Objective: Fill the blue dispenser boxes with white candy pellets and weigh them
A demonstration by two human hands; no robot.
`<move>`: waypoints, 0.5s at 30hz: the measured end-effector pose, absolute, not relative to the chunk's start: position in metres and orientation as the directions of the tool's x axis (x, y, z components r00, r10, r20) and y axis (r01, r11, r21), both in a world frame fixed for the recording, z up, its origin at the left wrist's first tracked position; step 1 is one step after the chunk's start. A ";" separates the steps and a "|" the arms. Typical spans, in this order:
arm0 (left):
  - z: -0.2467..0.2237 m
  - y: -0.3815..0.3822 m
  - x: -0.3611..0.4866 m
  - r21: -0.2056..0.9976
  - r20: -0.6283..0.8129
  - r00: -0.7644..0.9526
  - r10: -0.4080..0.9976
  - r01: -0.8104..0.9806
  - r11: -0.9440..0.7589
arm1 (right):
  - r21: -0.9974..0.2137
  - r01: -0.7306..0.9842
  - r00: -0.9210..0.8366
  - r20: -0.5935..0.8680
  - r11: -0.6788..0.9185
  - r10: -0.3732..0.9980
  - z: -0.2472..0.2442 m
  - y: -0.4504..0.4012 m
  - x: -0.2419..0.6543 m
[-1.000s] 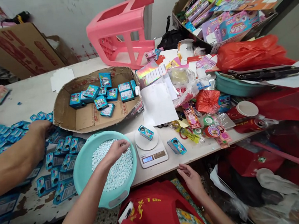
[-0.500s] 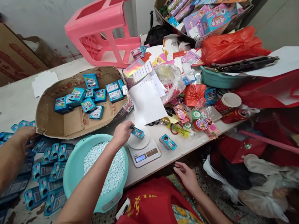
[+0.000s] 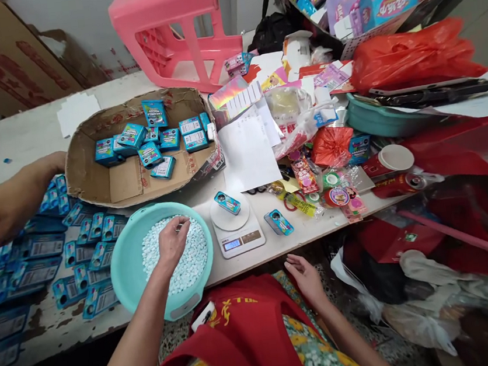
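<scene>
White counter [image 3: 309,232] in the head view shows a bare strip ahead of the right hand [image 3: 304,277], which hangs half-open and empty just off the front edge, near a blue pack [image 3: 279,222]. Left hand [image 3: 175,241], at the scale [image 3: 254,226] half a second ago, is back over the pale pellets [image 3: 185,276] in the turquoise bowl [image 3: 124,273], fingers curled; whether they pinch a pellet I cannot tell. Right of it a second pack [image 3: 227,203] lies untouched on the scale, its readout too small to read, while farther left a co-worker's hand [image 3: 55,162] is partly hidden behind the carton [image 3: 125,183].
</scene>
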State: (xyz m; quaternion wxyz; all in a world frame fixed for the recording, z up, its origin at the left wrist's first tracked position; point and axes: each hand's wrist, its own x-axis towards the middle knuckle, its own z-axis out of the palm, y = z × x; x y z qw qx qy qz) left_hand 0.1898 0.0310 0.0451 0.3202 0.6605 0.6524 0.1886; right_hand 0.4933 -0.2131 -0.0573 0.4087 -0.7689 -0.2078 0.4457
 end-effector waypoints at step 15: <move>0.038 0.043 0.214 0.669 -0.080 0.256 0.963 0.730 -0.138 | -0.815 0.004 0.494 -0.502 -0.579 0.710 -0.058 -0.215 0.495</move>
